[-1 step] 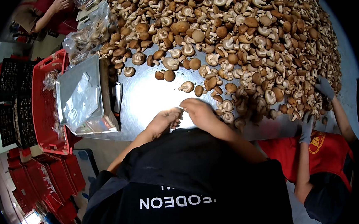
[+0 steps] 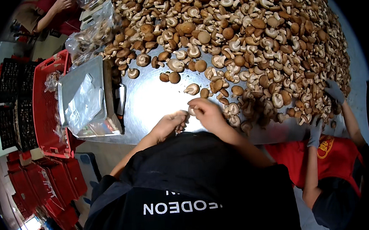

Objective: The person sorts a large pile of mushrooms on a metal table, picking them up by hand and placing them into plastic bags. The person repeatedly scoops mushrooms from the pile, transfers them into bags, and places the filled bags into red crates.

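Close in front of my body, my right hand [image 2: 206,113] pinches a small pale mushroom [image 2: 191,110] between thumb and fingers. Beside it on the left, my left hand [image 2: 171,124] is closed with its fingers curled inward; whatever it may hold is hidden. Both hands are over the near part of the shiny metal table [image 2: 145,100]. Just beyond them lies a loose mushroom [image 2: 191,89] with its pale underside showing. A big heap of brown-capped mushrooms [image 2: 238,34] covers the far and right parts of the table.
At the left stand a scale-like metal platform [image 2: 103,90] with a clear plastic bag [image 2: 83,103] on it, and a red crate [image 2: 43,108]. Bagged mushrooms [image 2: 93,38] lie behind. A co-worker's gloved hands [image 2: 316,131] touch the heap at right; another person's arm [image 2: 51,17] shows far left.
My right hand has shifted slightly right, away from my left hand, and the pale mushroom in its fingers now shows. My left hand stays nearly in place.
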Motion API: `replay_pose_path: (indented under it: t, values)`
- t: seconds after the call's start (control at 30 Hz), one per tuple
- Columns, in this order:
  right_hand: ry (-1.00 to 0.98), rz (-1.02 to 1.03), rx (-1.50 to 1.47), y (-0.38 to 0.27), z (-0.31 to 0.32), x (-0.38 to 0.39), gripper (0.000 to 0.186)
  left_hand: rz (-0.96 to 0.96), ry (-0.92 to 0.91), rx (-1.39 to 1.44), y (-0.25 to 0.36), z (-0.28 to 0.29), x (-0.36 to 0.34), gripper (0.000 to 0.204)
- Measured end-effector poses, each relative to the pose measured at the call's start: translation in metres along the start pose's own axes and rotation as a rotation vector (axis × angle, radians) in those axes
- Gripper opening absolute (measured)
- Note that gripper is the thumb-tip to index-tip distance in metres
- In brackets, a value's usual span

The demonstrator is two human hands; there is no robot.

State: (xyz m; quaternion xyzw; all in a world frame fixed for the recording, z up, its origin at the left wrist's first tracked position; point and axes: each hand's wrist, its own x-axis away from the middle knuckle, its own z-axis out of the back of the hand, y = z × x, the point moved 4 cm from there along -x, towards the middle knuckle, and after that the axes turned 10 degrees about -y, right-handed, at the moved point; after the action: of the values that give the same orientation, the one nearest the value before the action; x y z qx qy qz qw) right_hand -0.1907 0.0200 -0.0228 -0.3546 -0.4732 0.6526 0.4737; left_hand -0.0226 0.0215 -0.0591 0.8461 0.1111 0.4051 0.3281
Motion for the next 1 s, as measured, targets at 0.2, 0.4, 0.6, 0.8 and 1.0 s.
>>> replay_pose_path:
  t: [0.2, 0.4, 0.6, 0.8, 1.0]
  values:
    - [-0.005, -0.251, -1.363, 0.004, 0.016, 0.017, 0.041, -0.138, -0.069, -0.195, 0.04, -0.05, -0.001, 0.039]
    - [0.062, -0.387, -0.998, 0.005, 0.016, 0.036, 0.024, -0.204, -0.052, -0.341, 0.038, -0.066, -0.01, 0.039]
    - [0.06, -0.18, -0.291, 0.007, 0.026, 0.073, 0.03, -0.137, 0.02, -0.49, 0.02, -0.04, -0.005, 0.039]
    - [0.487, -0.354, 0.3, 0.011, 0.118, 0.107, 0.021, -0.205, 0.282, -0.27, 0.016, 0.001, -0.001, 0.052]
    - [0.304, -0.153, 0.953, 0.026, 0.104, 0.079, 0.025, -0.163, 0.325, -0.364, 0.004, 0.02, -0.025, 0.061]
